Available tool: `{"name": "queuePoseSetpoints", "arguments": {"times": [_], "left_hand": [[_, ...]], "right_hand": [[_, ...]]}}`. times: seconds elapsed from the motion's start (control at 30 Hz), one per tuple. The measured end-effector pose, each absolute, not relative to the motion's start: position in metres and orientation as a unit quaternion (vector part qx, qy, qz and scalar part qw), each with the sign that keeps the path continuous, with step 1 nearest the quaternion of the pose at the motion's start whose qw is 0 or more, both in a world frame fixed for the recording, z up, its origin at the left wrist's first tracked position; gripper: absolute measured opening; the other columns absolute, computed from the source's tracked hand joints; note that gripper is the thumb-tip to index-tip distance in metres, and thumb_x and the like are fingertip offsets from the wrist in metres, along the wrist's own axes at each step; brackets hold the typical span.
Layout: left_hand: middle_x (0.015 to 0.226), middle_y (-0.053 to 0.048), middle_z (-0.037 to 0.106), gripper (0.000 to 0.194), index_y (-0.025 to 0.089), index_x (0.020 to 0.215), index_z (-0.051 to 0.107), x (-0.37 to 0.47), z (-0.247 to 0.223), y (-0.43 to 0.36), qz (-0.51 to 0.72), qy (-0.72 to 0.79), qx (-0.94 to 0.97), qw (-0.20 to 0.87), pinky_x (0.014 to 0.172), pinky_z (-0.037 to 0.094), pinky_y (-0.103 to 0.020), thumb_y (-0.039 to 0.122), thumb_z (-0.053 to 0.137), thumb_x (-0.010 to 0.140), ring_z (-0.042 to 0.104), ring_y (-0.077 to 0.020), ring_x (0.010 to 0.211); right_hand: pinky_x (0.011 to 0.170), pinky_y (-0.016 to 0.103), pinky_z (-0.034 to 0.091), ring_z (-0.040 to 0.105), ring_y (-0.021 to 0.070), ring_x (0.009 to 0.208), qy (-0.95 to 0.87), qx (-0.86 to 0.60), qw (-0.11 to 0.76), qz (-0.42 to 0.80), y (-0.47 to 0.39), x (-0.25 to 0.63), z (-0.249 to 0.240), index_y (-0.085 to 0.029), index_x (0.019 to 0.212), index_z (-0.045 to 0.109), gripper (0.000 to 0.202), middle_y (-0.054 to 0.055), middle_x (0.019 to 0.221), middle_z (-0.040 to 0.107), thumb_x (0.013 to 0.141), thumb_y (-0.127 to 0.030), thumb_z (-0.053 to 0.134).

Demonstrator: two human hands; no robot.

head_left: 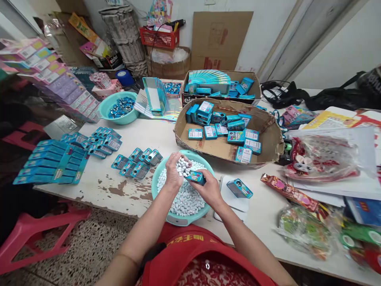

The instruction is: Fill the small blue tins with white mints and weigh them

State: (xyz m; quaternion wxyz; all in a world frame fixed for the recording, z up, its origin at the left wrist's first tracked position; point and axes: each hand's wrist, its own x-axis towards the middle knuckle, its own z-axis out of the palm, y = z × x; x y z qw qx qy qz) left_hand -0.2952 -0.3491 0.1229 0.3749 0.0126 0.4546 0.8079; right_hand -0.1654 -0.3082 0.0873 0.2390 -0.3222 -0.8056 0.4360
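A turquoise bowl [182, 219] full of small white pellets [187, 201] stands at the table's front edge. Over it, my left hand [173, 171] cups a heap of the pellets, fingers curled around them. My right hand [209, 188] grips a small blue box [196, 177] close beside that heap; whether the box holds pellets cannot be seen. To the right of the bowl, another blue box [239, 188] lies on a white pad [235, 203]. Several small blue boxes [140, 170] stand in a group left of the bowl.
Behind the bowl is a cardboard tray [220, 152] with blue boxes, and another carton [258, 88] beyond. A second turquoise bowl [119, 120] holds blue pieces. Flat blue packs [49, 165] lie left; plastic-wrapped items [306, 232] lie right. A pink stool [44, 226] stands lower left.
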Motion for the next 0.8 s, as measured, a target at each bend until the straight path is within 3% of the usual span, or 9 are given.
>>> {"name": "queuePoseSetpoints", "arguments": {"times": [0.2, 0.8], "left_hand": [[0.061, 0.003, 0.057, 0.025, 0.017, 0.067, 0.052, -0.2963, 0.1221, -0.3489, 0.789, 0.499, 0.036, 0.357, 0.051, 0.044, -0.023, 0.036, 0.068, 0.068, 0.056, -0.0106, 0.051], [0.05, 0.003, 0.05, 0.039, 0.016, 0.057, 0.049, -0.2929, 0.1247, -0.3407, 0.781, 0.529, 0.029, 0.332, 0.052, 0.042, -0.023, 0.046, 0.07, 0.068, 0.056, -0.0109, 0.048]], "right_hand": [[0.08, 0.036, 0.047, 0.062, 0.024, 0.091, -0.81, -0.318, 0.245, 0.428, -0.3076, -0.1673, 0.0876, -0.022, 0.094, 0.061, 0.024, 0.004, 0.094, 0.066, 0.071, -0.028, 0.067], [0.082, 0.037, 0.047, 0.062, 0.0248, 0.094, -0.81, -0.327, 0.235, 0.428, -0.3059, -0.1675, 0.0958, -0.024, 0.097, 0.061, 0.025, 0.005, 0.098, 0.067, 0.072, -0.028, 0.066]]}}
